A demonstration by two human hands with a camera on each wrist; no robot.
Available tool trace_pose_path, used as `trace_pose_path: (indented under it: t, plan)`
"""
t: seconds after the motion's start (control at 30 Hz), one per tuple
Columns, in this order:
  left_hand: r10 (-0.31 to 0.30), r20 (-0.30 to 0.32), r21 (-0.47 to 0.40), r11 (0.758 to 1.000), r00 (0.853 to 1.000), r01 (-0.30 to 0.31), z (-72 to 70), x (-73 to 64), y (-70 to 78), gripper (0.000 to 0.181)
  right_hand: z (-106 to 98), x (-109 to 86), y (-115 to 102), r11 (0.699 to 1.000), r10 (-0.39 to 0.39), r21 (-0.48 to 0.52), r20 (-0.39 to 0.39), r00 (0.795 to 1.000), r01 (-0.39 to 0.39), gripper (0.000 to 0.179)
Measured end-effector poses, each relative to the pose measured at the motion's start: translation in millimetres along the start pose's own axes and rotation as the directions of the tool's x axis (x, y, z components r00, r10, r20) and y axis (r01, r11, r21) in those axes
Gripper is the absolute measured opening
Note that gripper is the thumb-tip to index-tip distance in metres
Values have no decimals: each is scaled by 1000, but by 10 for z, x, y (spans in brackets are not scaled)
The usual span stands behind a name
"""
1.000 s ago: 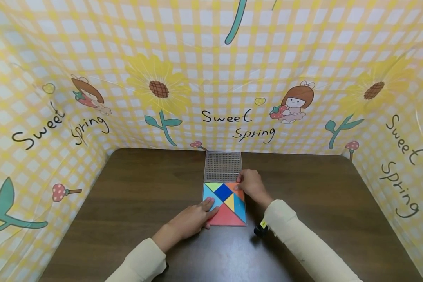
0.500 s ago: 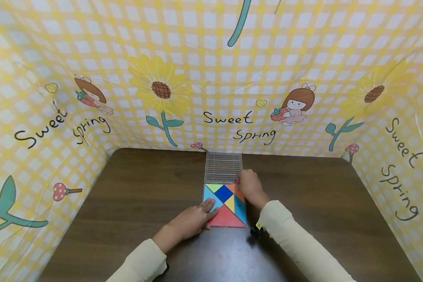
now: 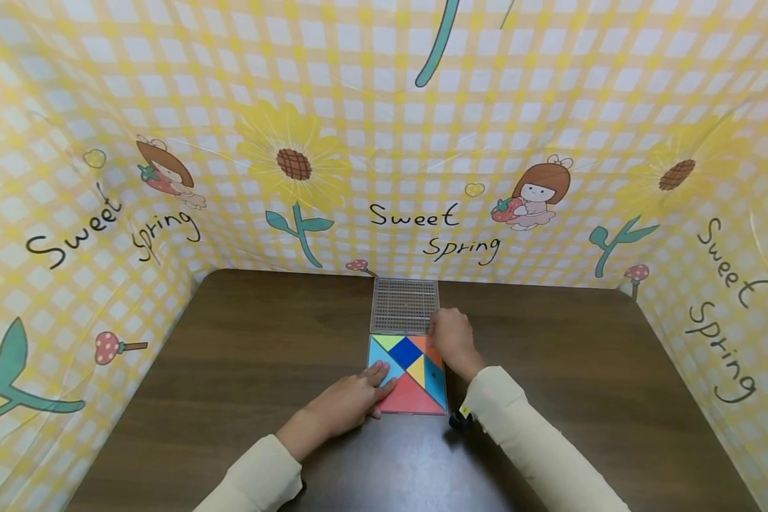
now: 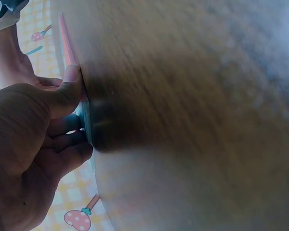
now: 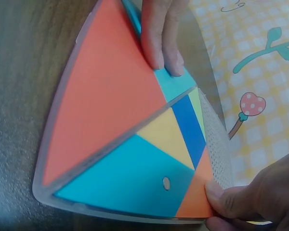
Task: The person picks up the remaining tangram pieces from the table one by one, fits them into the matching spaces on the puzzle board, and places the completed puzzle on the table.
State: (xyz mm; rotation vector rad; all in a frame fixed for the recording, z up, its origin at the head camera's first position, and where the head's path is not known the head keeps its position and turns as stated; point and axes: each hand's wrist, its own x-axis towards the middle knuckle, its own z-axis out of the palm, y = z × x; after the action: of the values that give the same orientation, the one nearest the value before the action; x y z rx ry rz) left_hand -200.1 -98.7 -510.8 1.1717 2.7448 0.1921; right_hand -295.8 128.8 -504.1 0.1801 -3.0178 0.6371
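A tangram lies in its shallow clear case on the table. Its pieces include a red triangle [image 3: 412, 396], a light blue triangle [image 3: 379, 350], a dark blue square [image 3: 406, 353], a yellow triangle [image 3: 419, 368] and a teal parallelogram [image 5: 130, 183] with a small hole. My left hand [image 3: 345, 402] rests extended fingers on the light blue triangle at the case's left side. At the far right corner, my right hand [image 3: 454, 341] pinches the case's edge, with its thumb on the orange piece [image 5: 195, 197]. The knuckles hide part of that piece in the head view.
The case's gridded clear lid [image 3: 404, 306] lies opened flat behind the tangram, near the back edge of the brown table [image 3: 262, 341]. A yellow checked cloth [image 3: 390, 142] rises behind and on both sides. A black device [image 3: 461, 419] hangs at the right wrist.
My right hand has turned slightly over the far right corner, so its fingertips are less visible, and its forearm has shifted a little left. My left hand and the tangram have stayed put.
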Motion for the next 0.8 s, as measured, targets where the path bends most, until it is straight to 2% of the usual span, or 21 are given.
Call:
trace_pose_path:
  t: [0.27,0.5,0.67,0.8]
  plan:
    - [-2,4,-10,1000,1000,2,3,-4,-8,53,44,4,-28,998,10,-60,-14,1000,-11,37]
    - [-1,3,-19,1000,1000,1,8,-10,-12,52,74,0,-14,998,22,-61,11,1000,-21,35]
    - [6,-38,-49,999,999,-7,34,-18,-20,52,82,-27,2,999,0,-44,14,1000,1,36]
    - [28,-102,-20,999,994,-30,75,-31,-26,50,91,-57,33,999,-37,-10,-1,999,37,34]
